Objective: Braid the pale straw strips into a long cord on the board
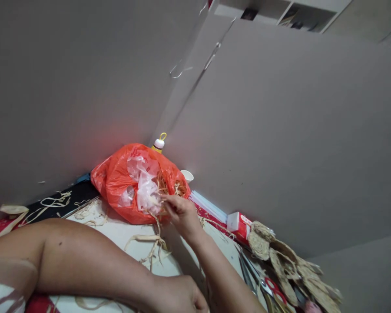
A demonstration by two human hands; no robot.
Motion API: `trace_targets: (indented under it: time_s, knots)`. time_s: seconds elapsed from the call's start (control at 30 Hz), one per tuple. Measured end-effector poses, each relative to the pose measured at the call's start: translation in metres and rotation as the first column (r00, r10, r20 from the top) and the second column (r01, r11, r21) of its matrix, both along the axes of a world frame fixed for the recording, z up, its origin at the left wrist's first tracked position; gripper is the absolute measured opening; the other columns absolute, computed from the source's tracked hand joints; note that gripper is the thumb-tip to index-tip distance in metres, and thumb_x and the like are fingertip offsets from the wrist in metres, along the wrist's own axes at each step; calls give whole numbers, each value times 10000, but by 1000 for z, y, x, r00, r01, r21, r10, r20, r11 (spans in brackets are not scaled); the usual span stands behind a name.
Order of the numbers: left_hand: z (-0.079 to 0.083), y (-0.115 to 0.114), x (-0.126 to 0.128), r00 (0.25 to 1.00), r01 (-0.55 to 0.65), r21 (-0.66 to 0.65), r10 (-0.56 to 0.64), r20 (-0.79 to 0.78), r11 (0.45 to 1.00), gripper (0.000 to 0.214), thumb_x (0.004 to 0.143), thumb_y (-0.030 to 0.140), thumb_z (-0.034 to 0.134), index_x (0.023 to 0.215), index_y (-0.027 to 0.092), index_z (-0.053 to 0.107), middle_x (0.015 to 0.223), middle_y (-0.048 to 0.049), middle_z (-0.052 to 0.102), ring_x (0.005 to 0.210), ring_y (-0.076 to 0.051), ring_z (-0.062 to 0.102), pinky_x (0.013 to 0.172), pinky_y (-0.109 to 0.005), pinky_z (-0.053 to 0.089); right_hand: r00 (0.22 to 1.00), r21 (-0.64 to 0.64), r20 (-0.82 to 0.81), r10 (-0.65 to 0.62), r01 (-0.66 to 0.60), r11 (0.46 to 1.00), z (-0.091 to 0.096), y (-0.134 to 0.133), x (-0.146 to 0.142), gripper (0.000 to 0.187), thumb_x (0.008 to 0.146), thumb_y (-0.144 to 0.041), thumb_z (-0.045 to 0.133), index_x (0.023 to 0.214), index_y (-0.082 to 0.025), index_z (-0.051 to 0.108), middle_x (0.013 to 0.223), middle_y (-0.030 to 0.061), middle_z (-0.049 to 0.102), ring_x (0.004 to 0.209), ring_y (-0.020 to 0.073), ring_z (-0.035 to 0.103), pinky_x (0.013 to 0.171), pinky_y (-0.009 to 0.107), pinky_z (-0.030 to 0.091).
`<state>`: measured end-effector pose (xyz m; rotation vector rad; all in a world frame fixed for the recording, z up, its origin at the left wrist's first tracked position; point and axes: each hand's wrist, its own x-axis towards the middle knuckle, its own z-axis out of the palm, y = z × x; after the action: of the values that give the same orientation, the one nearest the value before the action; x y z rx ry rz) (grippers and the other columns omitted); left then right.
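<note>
My right hand reaches out to an orange plastic bag, with its fingertips pinched together at the bag's open mouth. Anything between those fingertips is too small to make out. Inside the bag lie crumpled clear plastic and a tangle of brown fibre strands. Below the bag, pale dried fibre strips trail over the white surface. My left hand is low in the picture, fingers curled and partly cut off by the lower edge; whatever it grips is hidden.
A bottle with a yellow loop and a white cup stand behind the bag against grey walls. Along the right lie pale sticks, a red-and-white box, woven fibre pieces and red-handled scissors. More strips lie left.
</note>
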<state>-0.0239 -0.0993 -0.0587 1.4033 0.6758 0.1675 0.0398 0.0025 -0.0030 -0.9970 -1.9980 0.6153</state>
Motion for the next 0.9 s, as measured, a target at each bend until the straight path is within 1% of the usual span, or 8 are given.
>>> trace_targets:
  time_s: [0.1,0.17,0.23,0.3,0.43,0.6,0.8,0.9]
  knots:
    - [6,-4,2,996,-54,-1,54,-65,999,102,645,152,499,550,189,495,393,91,321,359,-61,257,391,-217,188,967,-68,-233,-100,86,994,26,-6,11,244,871,-360,525,935,-200,698,892,83,725,692,183,652,595,296,496]
    - [9,-6,3,990,-84,36,87,-113,996,104,650,180,490,551,192,517,377,86,335,350,-69,258,387,-230,175,924,-139,-352,-148,105,985,42,-9,19,313,894,-420,484,1012,-188,658,869,82,720,624,162,643,520,272,487]
    - [11,-8,3,989,-84,86,94,-117,993,114,658,214,489,577,188,565,377,79,363,344,-70,255,383,-235,165,883,-206,-432,-185,103,973,51,-12,25,333,862,-437,539,1065,-188,623,795,54,714,564,142,627,487,251,481]
    - [12,-8,2,988,-85,130,100,-116,988,130,668,234,498,608,182,601,370,77,359,333,-68,239,379,-236,154,848,-262,-482,-221,101,960,54,-13,28,341,802,-430,629,1039,-185,633,705,20,695,517,124,604,474,236,480]
    - [15,-8,-2,987,-77,131,94,-132,988,131,695,256,521,622,181,599,337,78,313,310,-76,207,378,-247,131,785,-325,-554,-277,102,940,55,-14,30,278,714,-423,722,822,-168,697,590,-8,647,494,104,572,467,213,475]
    - [22,-10,-5,988,-74,126,90,-125,989,145,715,246,519,622,182,608,327,77,286,306,-84,204,392,-251,144,705,-304,-659,-263,71,950,68,-17,24,225,667,-373,767,801,-198,723,793,19,692,740,140,640,685,292,542]
    - [21,-10,-6,988,-75,135,93,-126,988,182,707,251,532,699,160,689,359,65,341,321,-82,244,397,-241,181,672,-268,-696,-252,83,960,76,-19,14,229,646,-278,798,840,-177,733,679,-5,661,613,114,623,671,304,538]
    - [19,-8,-7,988,-68,143,86,-129,987,176,699,262,542,707,158,684,332,75,316,298,-72,233,388,-228,178,636,-191,-733,-241,149,970,83,-22,16,221,663,-299,780,864,-228,724,743,-12,690,699,130,657,748,337,533]
